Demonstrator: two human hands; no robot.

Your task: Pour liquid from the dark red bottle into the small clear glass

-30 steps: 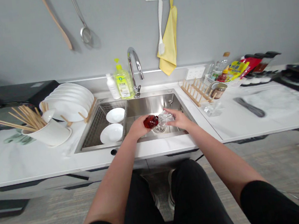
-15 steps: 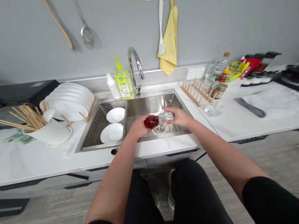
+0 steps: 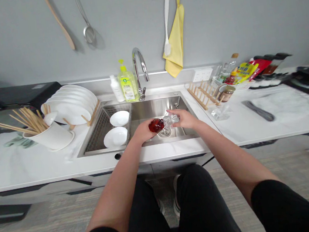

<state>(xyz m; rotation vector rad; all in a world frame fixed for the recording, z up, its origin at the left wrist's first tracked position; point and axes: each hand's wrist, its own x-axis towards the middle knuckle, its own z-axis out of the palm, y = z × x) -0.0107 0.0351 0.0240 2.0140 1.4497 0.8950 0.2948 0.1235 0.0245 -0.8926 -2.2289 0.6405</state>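
Over the sink's (image 3: pixel 156 104) right basin, my left hand (image 3: pixel 143 131) is closed around a dark red, shiny glass-like container (image 3: pixel 155 125). Whether the red is the container or liquid inside it, I cannot tell. My right hand (image 3: pixel 185 118) grips a clear, see-through cup (image 3: pixel 169 120) from its right side. The two pieces meet end to end, or nearly so, between my hands. Below them the round drain (image 3: pixel 164 132) shows in part. White bowls (image 3: pixel 116 137) sit in the wire basket (image 3: pixel 96 129) on the left side.
Behind the basin rises a chrome faucet (image 3: pixel 139 67), beside a green soap bottle (image 3: pixel 128 85) and a white bottle (image 3: pixel 116 88). Racked plates (image 3: pixel 70 101) and a chopstick holder (image 3: pixel 49 137) stand left. To the right are a wooden rack (image 3: pixel 203 94), jar (image 3: pixel 226 93) and cable (image 3: pixel 259 110).
Almost nothing differs. Both hands keep their hold on the red container and the clear cup over the basin, and the view has shifted very slightly.
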